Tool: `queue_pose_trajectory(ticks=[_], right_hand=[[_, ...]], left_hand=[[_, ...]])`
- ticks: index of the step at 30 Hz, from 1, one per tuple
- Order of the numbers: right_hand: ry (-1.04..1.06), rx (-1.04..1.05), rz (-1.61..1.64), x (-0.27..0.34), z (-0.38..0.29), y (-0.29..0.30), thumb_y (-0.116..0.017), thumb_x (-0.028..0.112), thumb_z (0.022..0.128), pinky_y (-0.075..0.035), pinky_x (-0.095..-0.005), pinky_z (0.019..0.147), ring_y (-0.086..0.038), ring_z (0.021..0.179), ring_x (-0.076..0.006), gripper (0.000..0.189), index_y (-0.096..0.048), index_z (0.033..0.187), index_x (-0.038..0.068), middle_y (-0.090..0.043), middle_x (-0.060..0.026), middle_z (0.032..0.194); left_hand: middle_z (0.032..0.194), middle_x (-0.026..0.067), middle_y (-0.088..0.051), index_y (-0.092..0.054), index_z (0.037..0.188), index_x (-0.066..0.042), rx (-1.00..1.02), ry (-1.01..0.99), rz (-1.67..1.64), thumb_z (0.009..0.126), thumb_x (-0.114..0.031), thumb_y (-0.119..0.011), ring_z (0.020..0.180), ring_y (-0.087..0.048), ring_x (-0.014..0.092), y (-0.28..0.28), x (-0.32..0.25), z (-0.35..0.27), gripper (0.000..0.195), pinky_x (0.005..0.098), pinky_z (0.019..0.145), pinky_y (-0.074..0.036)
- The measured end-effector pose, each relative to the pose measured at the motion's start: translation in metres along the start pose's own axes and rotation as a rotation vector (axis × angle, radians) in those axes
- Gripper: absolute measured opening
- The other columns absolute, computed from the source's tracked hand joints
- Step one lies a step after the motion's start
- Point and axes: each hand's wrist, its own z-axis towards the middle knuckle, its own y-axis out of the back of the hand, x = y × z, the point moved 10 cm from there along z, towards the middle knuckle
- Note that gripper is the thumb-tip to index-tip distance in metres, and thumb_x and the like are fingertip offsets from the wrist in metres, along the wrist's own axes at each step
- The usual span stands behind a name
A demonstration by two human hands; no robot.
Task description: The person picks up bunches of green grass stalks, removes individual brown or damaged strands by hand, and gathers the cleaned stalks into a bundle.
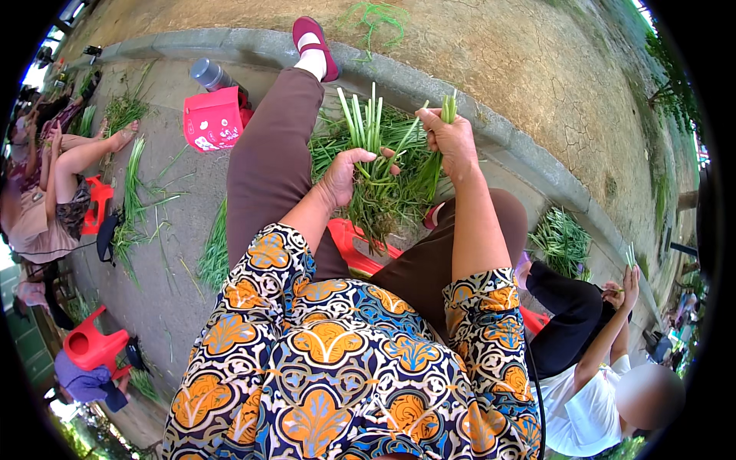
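My left hand [343,175] grips a loose bunch of green stalks [363,123], pale cut ends up, with tangled leafy ends hanging below. In my right hand [451,141] is a tighter bundle of green stalks [449,109], its thin leaves trailing under the fist. Thumb and finger of that hand also pinch the top of a single stalk [409,135], which slants down toward my left hand. Beneath both hands a heap of cut greens [328,150] lies on the pavement between my legs. Part of a red plastic stool [345,244] shows between my thighs.
A concrete kerb [489,123] curves past my foot. Near my left leg stand a pink bag [213,118] and a grey-blue flask [210,73]. Green netting [376,26] lies beyond the kerb. A person [592,402] sits at right by another pile [560,241]; others sit at left.
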Motion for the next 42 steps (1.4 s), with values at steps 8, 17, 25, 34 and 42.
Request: queue_pose_trajectory(ticks=[8, 17, 25, 34, 42], right_hand=[[-0.008, -0.009, -0.026, -0.003, -0.002, 0.007, -0.071, 0.018, 0.079, -0.031, -0.0211, 0.042, -0.041, 0.048, -0.0055, 0.017, -0.06, 0.079, 0.005, -0.051, 0.0025, 0.062], [0.107, -0.159, 0.2, 0.01, 0.004, 0.037, -0.071, 0.015, 0.079, -0.035, -0.0212, 0.041, -0.045, 0.048, -0.0068, 0.016, -0.06, 0.081, 0.004, -0.051, 0.0013, 0.062], [0.278, -0.476, 0.54, 0.034, -0.001, 0.132, -0.066, 0.013, 0.083, -0.037, -0.0225, 0.04, -0.046, 0.049, -0.0089, 0.015, -0.055, 0.084, 0.003, -0.052, -0.0026, 0.066], [0.313, -0.613, 0.774, 0.022, -0.023, 0.23, -0.051, 0.022, 0.094, -0.034, -0.0279, 0.046, -0.04, 0.052, -0.0119, 0.018, -0.05, 0.084, 0.007, -0.044, -0.0011, 0.066], [0.358, -0.817, 0.888, 0.011, -0.054, 0.274, -0.04, 0.025, 0.097, -0.036, -0.0274, 0.047, -0.042, 0.056, -0.0134, 0.026, -0.052, 0.09, 0.003, -0.05, -0.0041, 0.075]], left_hand=[[0.091, 0.0101, -0.064, -0.056, 0.109, -0.007, -0.064, -0.072, 0.23, 0.078, -0.012, -0.064, 0.081, -0.063, 0.019, 0.007, -0.005, -0.001, 0.032, 0.0345, 0.074, -0.053], [0.089, 0.0067, -0.064, -0.057, 0.108, -0.007, -0.069, -0.086, 0.332, 0.077, -0.008, -0.065, 0.078, -0.061, 0.016, 0.011, -0.005, 0.0, 0.033, 0.0322, 0.071, -0.053], [0.085, 0.0055, -0.061, -0.058, 0.107, -0.005, -0.045, -0.117, 0.46, 0.074, -0.009, -0.067, 0.079, -0.059, 0.014, 0.006, -0.01, -0.003, 0.034, 0.0301, 0.073, -0.05], [0.085, 0.0062, -0.061, -0.058, 0.107, -0.005, -0.059, -0.107, 0.41, 0.074, -0.009, -0.067, 0.076, -0.057, 0.015, 0.017, -0.007, 0.001, 0.034, 0.0299, 0.071, -0.049], [0.086, 0.0049, -0.062, -0.06, 0.105, -0.008, -0.161, -0.108, 0.377, 0.076, -0.011, -0.067, 0.077, -0.058, 0.013, 0.034, -0.008, 0.004, 0.03, 0.0288, 0.07, -0.048]])
